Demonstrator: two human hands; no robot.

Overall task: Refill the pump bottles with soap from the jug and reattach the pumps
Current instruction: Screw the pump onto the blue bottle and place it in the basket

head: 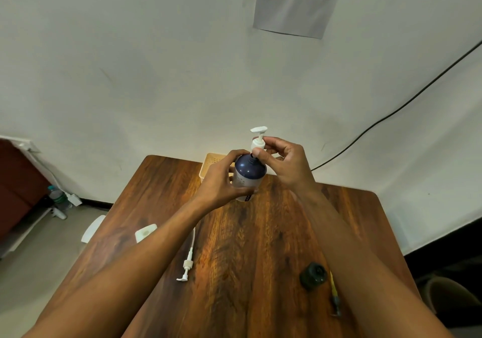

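I see my left hand (221,178) wrapped around a dark blue round plastic pump bottle (249,174), holding it up above the brown wooden worktop (247,246). My right hand (284,163) pinches the white plastic pump (258,142) at its collar, right on the bottle's neck. The collar looks a bit above the neck, but I cannot tell for sure. A second white pump with a long tube (188,259) lies flat on the worktop, near my left arm. A black round cap (313,276) sits beside my right arm. A pale yellow plastic basket (211,164) stands behind the bottle, by the wall.
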